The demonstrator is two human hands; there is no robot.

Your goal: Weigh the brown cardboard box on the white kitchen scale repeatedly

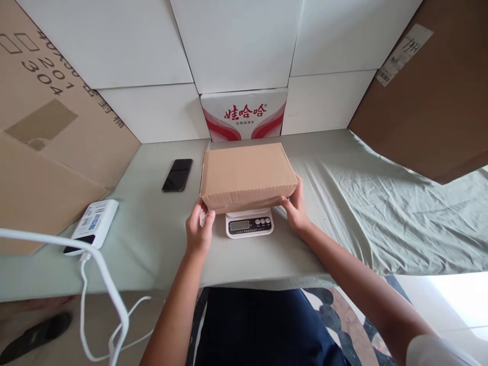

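Okay, our left hand (199, 230) and right hand (296, 207) grip the box (247, 172) over the scale (249, 225); if we release it off-centre, its overhang could tip it.

The left forearm (179, 300) slants toward one o'clock, the right forearm (354, 277) toward ten. The left hand (199, 229) and right hand (297, 211) grip, set apart, fingers (299, 187) partly curled, thumbs (209, 220) nearer the body.

the oblong brown cardboard box (247, 170) is matt; at six o'clock the white plastic scale (249, 224) looks smooth, at nine the black rectangular phone (177, 175) glossy, at four the grey-green cloth (373, 239) creased.
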